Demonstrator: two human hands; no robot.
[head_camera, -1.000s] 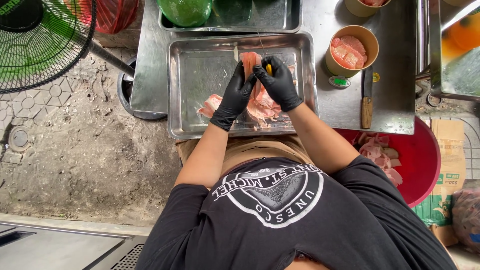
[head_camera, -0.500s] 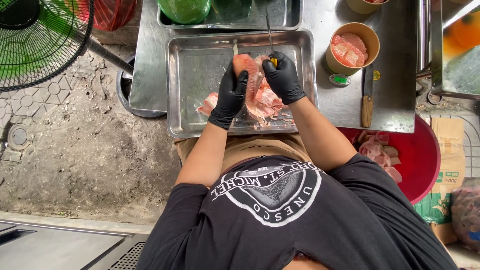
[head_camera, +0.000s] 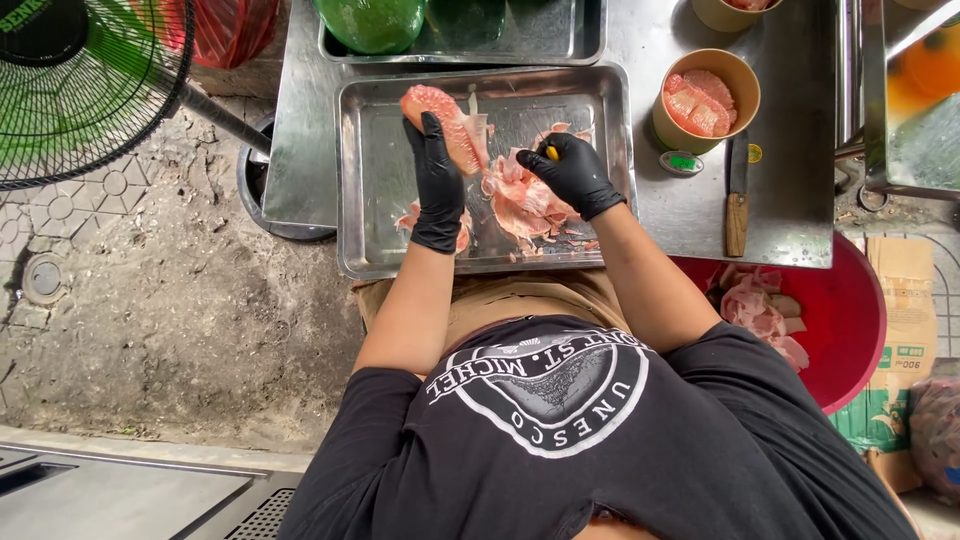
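My left hand (head_camera: 437, 178), in a black glove, grips a peeled pink fruit segment (head_camera: 432, 108) and holds it over the far left part of a steel tray (head_camera: 385, 160). My right hand (head_camera: 572, 172), also gloved, is closed on a small knife with a yellow handle (head_camera: 550, 152) above a heap of pink peelings (head_camera: 525, 195) in the middle of the tray. More peel (head_camera: 412, 215) lies under my left wrist.
A paper cup (head_camera: 705, 98) of peeled segments stands right of the tray, with a wooden-handled knife (head_camera: 735, 195) beside it. A red basin (head_camera: 835, 320) of peel sits below the counter edge. A second tray (head_camera: 540, 35) with a green fruit (head_camera: 370, 22) lies farther back. A fan (head_camera: 80, 80) stands at the left.
My left hand has carried the fruit segment leftward and away from the right hand. The right hand with the knife dropped slightly toward the peelings.
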